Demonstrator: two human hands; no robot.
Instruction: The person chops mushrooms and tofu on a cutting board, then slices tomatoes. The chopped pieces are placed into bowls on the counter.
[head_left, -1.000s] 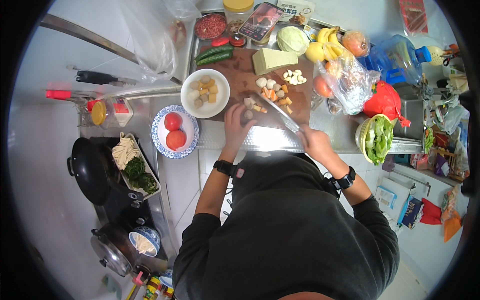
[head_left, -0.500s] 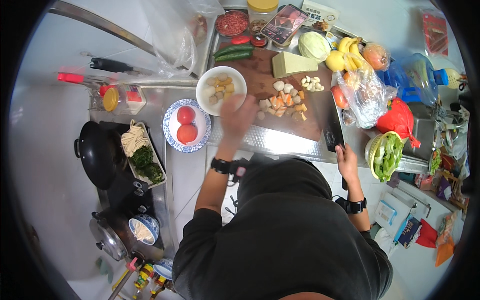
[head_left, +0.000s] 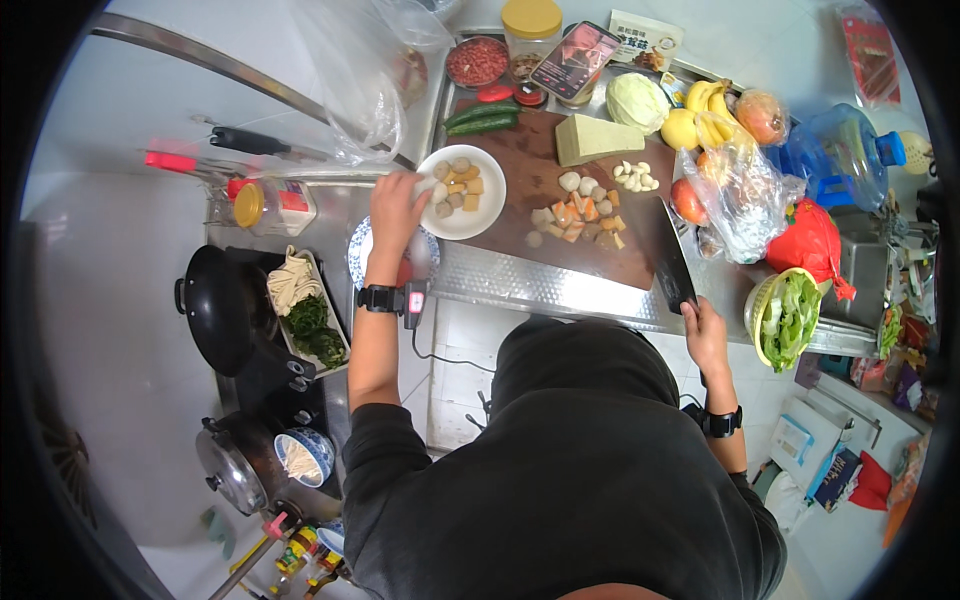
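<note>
My left hand (head_left: 399,203) is at the left rim of a white bowl (head_left: 490,212), its fingers closed over the edge. Inside the bowl lie several round balls and yellowish chunks (head_left: 473,187). Below that hand, partly hidden by my forearm, is a blue-and-white patterned plate (head_left: 428,254) with red tomatoes. My right hand (head_left: 706,335) grips a cleaver (head_left: 675,262), whose dark blade rests at the right edge of the brown cutting board (head_left: 510,235). On the board are a pile of cut balls and orange-white pieces (head_left: 580,215), peeled garlic cloves (head_left: 634,177) and a pale green block (head_left: 600,138).
Cucumbers (head_left: 482,120), a cabbage (head_left: 637,103) and a propped phone (head_left: 576,64) stand along the back. Bagged fruit (head_left: 740,205) and a lettuce basket (head_left: 787,318) are at right. A wok (head_left: 215,310) and a tray of noodles and greens (head_left: 312,322) occupy the left.
My left hand has moved left from the bowl's right-front side to its left rim. My right hand keeps its hold on the cleaver. The whole view has shifted slightly.
</note>
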